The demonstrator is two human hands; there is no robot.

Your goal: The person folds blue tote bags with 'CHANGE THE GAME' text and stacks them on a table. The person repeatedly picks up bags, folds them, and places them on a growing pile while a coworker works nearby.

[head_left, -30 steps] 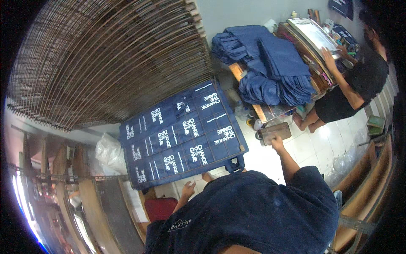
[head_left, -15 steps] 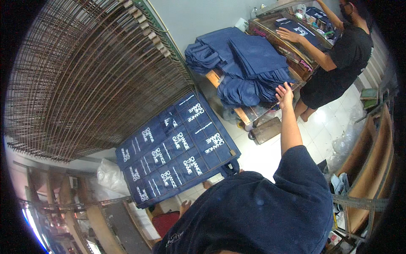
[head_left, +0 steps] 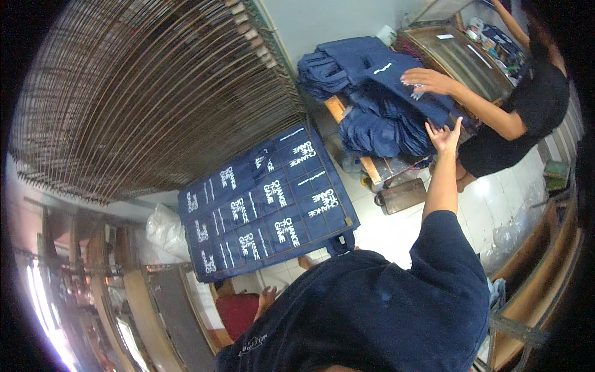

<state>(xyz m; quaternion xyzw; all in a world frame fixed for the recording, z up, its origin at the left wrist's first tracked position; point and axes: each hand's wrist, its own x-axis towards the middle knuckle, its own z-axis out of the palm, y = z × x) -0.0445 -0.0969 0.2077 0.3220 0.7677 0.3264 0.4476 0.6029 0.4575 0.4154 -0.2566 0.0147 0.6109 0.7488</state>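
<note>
My right hand (head_left: pixel 445 135) reaches forward with fingers spread and palm up, holding nothing. Its fingertips are at the near edge of a printed navy fabric piece (head_left: pixel 406 77); I cannot tell whether they touch. A co-worker's hand (head_left: pixel 427 80) has hold of that piece above a pile of navy fabric pieces (head_left: pixel 381 133). Lower down, my left hand (head_left: pixel 266 299) hangs partly behind my shirt, beside a dark red item (head_left: pixel 237 315). Its visible fingers look loosely extended, with nothing seen in them. Left of centre, navy pieces with white lettering (head_left: pixel 248 214) lie on a wire rack tray.
A tall stack of wire drying racks (head_left: pixel 173 80) fills the upper left. The co-worker (head_left: pixel 533 99) stands at a printing frame (head_left: pixel 462 59) at the upper right. A dark box (head_left: pixel 401 196) sits on the tiled floor, and curved wooden boards (head_left: pixel 539 254) stand at the right.
The co-worker has brought the printed fabric piece from the printing frame to the pile, toward my right hand. My right hand's fingers have spread wider. The view has shifted, moving the scene rightward.
</note>
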